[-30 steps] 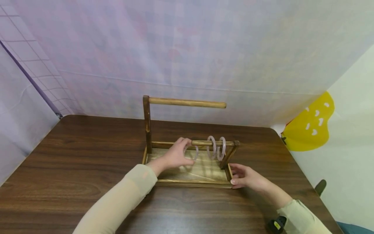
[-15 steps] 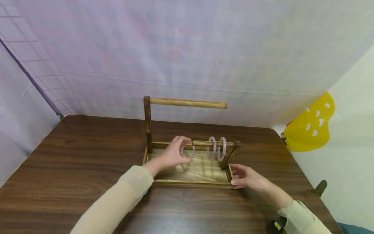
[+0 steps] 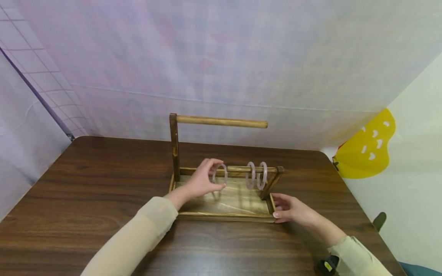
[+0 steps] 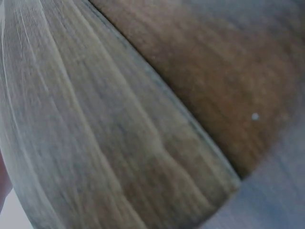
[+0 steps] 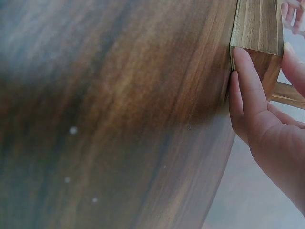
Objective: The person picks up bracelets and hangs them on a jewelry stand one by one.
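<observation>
A wooden jewelry stand (image 3: 228, 217) with a shallow tray base and two bars stands on the table in the head view. My left hand (image 3: 200, 183) holds a pale, translucent bangle (image 3: 226, 176) between thumb and fingers, just left of the free end of the lower bar (image 3: 238, 168). Two similar bangles hang on that bar near its post, a left bangle (image 3: 253, 176) and a right bangle (image 3: 265, 176). At the tray's right end, my right hand (image 3: 293, 210) grips the edge, thumb at the front corner. The left wrist view shows only the tray's wood close up.
Above the tray runs the upper bar (image 3: 221, 121), held by a tall left post (image 3: 174, 145). A dark wood-grain table (image 3: 103, 184) carries the stand. A pale curtain (image 3: 207, 57) hangs behind it. By the right sleeve lies a small black object (image 3: 326, 266).
My left hand has moved left with the bangle, from around the lower bar's free end to just beyond it. My right hand and the stand have stayed in place.
</observation>
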A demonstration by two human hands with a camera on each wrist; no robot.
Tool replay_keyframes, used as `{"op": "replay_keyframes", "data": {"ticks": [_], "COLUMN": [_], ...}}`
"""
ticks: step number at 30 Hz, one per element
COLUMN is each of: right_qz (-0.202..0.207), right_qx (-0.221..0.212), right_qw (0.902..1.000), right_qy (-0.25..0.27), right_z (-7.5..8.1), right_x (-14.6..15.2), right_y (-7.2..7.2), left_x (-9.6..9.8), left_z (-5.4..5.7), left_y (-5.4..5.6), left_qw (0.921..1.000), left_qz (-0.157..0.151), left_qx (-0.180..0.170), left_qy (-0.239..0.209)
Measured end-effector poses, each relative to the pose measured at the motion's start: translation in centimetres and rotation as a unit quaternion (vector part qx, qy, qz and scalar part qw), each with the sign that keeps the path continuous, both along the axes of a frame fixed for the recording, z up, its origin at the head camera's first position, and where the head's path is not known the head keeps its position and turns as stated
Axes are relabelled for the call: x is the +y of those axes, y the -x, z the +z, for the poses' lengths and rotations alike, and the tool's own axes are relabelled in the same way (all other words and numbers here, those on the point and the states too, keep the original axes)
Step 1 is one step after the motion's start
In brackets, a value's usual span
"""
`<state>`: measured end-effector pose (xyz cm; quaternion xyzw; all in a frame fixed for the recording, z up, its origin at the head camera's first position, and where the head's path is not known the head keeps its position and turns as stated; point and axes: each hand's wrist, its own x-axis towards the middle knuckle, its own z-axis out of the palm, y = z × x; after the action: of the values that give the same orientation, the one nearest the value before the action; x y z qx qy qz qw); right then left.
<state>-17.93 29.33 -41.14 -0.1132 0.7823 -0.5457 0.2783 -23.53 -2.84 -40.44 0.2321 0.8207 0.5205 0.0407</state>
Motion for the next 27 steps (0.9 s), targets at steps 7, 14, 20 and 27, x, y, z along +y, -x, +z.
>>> {"op": "replay_keyframes", "data": {"ticks": [7, 14, 20, 27], "right_qz": [0.001, 0.001, 0.000, 0.001], "right_qx": [0.002, 0.003, 0.006, 0.005], "right_qw": [1.0000, 1.0000, 1.0000, 1.0000], "right_qy": [-0.002, 0.001, 0.002, 0.004], "right_z": [0.0, -0.1, -0.2, -0.2], "right_x": [0.0, 0.1, 0.1, 0.1], "right_y": [0.0, 0.1, 0.1, 0.2], "left_x": [-0.3, -0.6, -0.7, -0.7], "left_z": [0.2, 0.5, 0.7, 1.1], "left_y": [-0.1, -0.3, -0.5, -0.6], "left_qw": [0.9991, 0.9979, 0.9973, 0.9955], "left_qz": [-0.010, -0.016, -0.009, -0.022], "left_qx": [0.013, 0.007, 0.006, 0.004], "left_qy": [-0.040, -0.063, -0.073, -0.093]}}
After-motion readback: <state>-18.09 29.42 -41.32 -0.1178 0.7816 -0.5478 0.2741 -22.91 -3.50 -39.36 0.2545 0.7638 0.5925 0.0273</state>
